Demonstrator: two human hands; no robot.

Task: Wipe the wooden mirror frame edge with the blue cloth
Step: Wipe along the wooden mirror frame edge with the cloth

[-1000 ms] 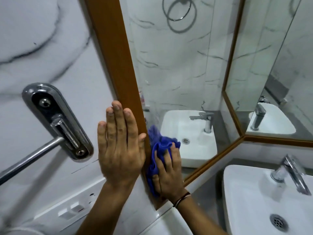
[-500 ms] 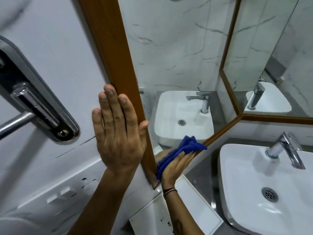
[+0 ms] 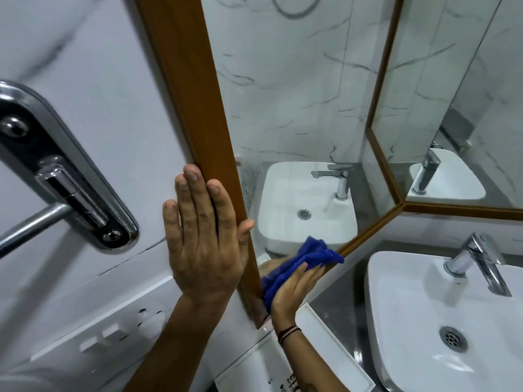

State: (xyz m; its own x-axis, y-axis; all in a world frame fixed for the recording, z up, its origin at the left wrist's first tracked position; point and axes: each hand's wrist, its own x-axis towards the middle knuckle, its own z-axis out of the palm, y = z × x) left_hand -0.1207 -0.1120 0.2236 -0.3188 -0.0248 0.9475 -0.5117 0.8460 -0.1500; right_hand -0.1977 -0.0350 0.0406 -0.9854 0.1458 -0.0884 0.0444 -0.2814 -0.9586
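The cloth (image 3: 294, 268) is pressed by the right hand (image 3: 294, 290) against the bottom rail of the frame (image 3: 186, 89), just beside the lower left corner of the frame. The right grip is clenched on the cloth, fingers spread over its bunched folds. The left hand (image 3: 203, 239) is laid flat and released, palm to the wall, with its fingertips touching the outer edge of the frame's upright rail; nothing is held in it.

The step in hand is judged to be the wipe along the bottom rail, away from the corner. It is best done with the cloth kept folded over the rail's edge so that face and lip are both covered, with even pressure held along the rail, and with the corner joint given a second pass, since dust is likely trapped there. The glass is better avoided, so that no smears are left.

The frame is seen as a warm brown wood band, smooth and slightly glossy, with mitred corners. The cloth is a deep blue, plush and crumpled, one end poking out past the fingers toward the sink (image 3: 424, 321).
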